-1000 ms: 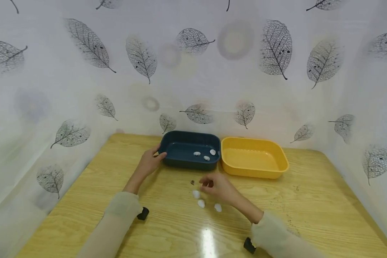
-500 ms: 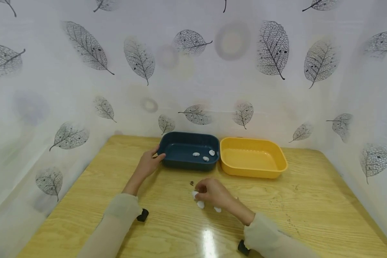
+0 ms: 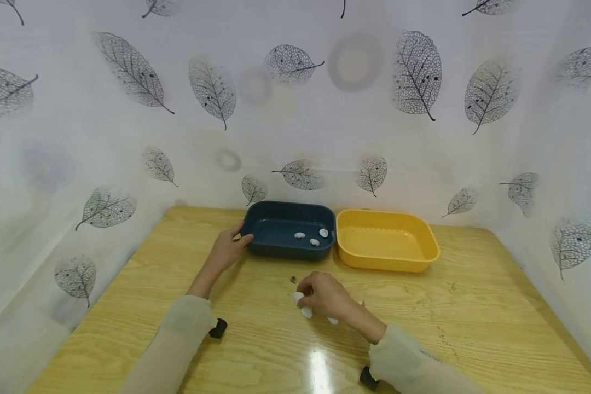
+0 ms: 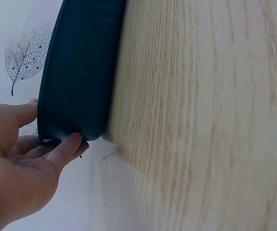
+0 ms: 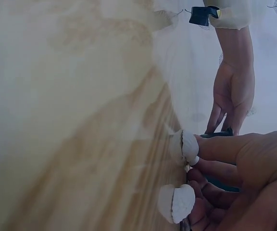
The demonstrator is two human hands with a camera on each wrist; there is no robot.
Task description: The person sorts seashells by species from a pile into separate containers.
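Note:
My left hand (image 3: 225,249) holds the left end of a dark blue tray (image 3: 285,253), thumb and fingers spread about its end wall. In the left wrist view, fingertips (image 4: 73,139) press against the tray's end. My right hand (image 3: 327,295) is low over the table, thumb and index finger pinching a small white shell-like piece (image 3: 297,297). Another white piece (image 3: 307,312) lies just below it, and a third (image 3: 332,320) is partly hidden under the hand. The right wrist view shows one white piece (image 5: 190,147) at a fingertip and another (image 5: 182,203) beside the curled fingers.
Three white pieces, one being a rounded shell (image 3: 323,233), lie inside the blue tray's right half. A yellow tray (image 3: 386,262) stands right beside it. A tiny dark bit (image 3: 293,279) is on the wooden table (image 3: 256,350). A leaf-patterned curtain (image 3: 305,120) surrounds the table.
My right hand has moved slightly left and down onto the white piece, its fingers closing on it. The left hand stays at the blue tray's end.

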